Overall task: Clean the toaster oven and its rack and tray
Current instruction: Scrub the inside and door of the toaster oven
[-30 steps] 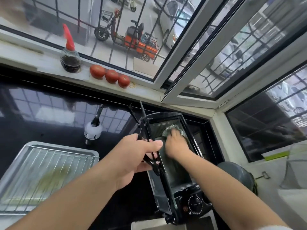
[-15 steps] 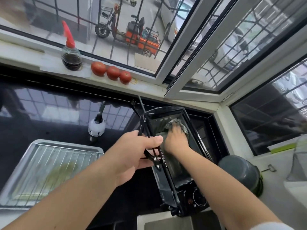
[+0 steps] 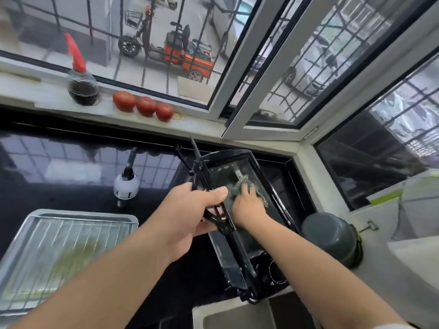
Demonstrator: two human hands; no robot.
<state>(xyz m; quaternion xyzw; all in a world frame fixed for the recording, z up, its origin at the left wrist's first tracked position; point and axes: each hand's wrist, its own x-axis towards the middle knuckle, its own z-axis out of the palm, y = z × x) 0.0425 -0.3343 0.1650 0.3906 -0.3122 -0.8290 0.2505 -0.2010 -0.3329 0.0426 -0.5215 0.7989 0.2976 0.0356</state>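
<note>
Scrubbing step: right hand (image 3: 247, 205) presses scouring pad (image 3: 242, 182) inside toaster oven (image 3: 237, 257); left hand (image 3: 190, 214) grips door frame (image 3: 202, 172). Next: work pad toward unscrubbed near end; rack (image 3: 64, 241), tray (image 3: 78, 213) left.

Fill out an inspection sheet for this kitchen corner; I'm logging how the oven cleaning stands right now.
Surface: glossy black counter, reflecting the window.
Job's things: black toaster oven tipped up, opening facing the camera; metal scourer inside it; rack lying in the tray at left, blurred.
Clutter: white-bodied bottle on the counter; grey bowl upside down at right; dark sauce bottle with red cap and three tomatoes on the sill.
Grippers: left hand grips the oven's door edge; right hand presses the scourer inside.
Cables: nothing seen.
Surroundings: open window, barred; vehicles outside; sink edge below.
</note>
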